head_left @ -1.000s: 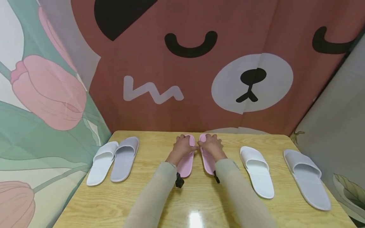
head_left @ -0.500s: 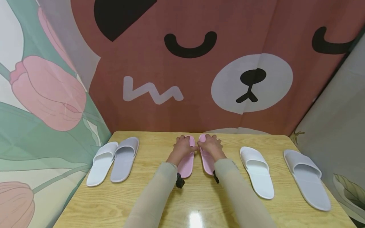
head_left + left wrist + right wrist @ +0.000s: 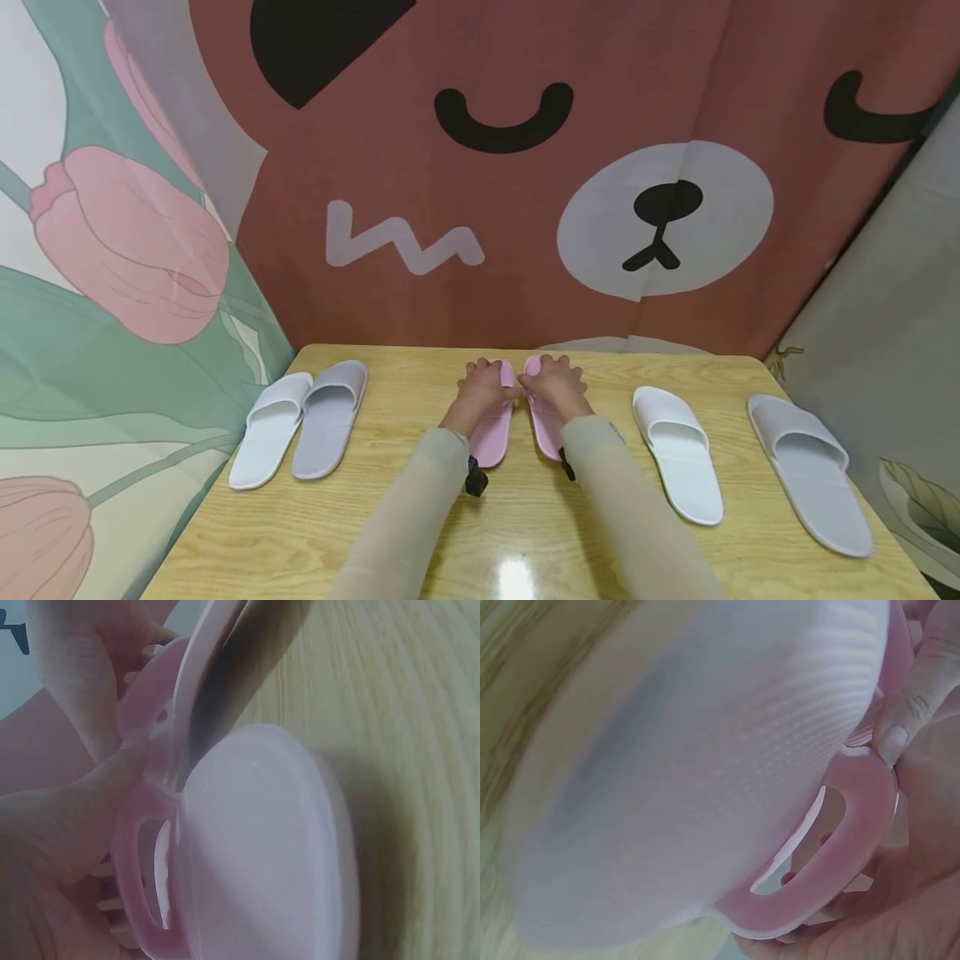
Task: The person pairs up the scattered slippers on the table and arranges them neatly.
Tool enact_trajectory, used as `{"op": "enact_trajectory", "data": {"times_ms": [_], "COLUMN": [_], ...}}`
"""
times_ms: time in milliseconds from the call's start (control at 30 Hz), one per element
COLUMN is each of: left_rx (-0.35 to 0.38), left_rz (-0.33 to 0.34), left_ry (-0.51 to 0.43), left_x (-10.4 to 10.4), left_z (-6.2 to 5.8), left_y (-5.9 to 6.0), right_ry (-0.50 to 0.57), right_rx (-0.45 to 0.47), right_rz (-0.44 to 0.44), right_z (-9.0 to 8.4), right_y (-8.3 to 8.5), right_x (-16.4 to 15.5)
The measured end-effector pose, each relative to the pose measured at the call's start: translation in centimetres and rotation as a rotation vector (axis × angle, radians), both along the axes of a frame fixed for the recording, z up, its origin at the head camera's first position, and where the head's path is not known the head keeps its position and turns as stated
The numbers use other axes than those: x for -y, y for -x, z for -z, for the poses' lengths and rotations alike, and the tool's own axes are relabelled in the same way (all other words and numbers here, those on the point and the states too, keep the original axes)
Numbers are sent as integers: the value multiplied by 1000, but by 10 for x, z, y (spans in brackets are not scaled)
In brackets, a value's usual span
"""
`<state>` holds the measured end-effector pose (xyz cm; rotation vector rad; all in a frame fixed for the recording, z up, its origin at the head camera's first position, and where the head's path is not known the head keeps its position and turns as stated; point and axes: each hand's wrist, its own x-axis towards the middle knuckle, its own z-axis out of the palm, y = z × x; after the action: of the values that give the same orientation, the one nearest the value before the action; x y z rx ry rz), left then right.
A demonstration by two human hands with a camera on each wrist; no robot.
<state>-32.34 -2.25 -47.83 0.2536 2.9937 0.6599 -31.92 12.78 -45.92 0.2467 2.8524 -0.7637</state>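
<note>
Two pink slippers lie side by side at the middle of the wooden table (image 3: 525,517), toes toward the curtain. My left hand (image 3: 480,390) grips the strap end of the left pink slipper (image 3: 491,437). My right hand (image 3: 557,385) grips the same part of the right pink slipper (image 3: 546,429). The two hands touch each other between the slippers. Up close in the left wrist view, my fingers (image 3: 52,855) curl round the strap of the pink slipper (image 3: 262,847). The right wrist view shows my fingers (image 3: 915,900) hooked through the strap of the other pink slipper (image 3: 705,765).
A white slipper (image 3: 270,429) and a grey slipper (image 3: 330,417) lie together at the table's left. To the right lie a white slipper (image 3: 675,450) and, apart from it, a grey slipper (image 3: 806,471). Printed curtains (image 3: 480,208) close in the back and sides.
Both hands stay on the pink slippers; nothing has visibly moved beyond a slight shift of the view.
</note>
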Motion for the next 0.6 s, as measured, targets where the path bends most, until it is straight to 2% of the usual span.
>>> {"op": "enact_trajectory", "data": {"times_ms": [233, 600], "left_rx": [8, 43], "left_rz": [6, 87], "left_ry": [5, 2], "left_x": [0, 11], "left_z": [1, -1], "left_y": [-1, -2], "right_ry": [18, 34], "right_rx": [15, 61], "right_rz": [-2, -26], "right_z": [2, 0], "right_y": [0, 0], "right_x": [1, 0]}}
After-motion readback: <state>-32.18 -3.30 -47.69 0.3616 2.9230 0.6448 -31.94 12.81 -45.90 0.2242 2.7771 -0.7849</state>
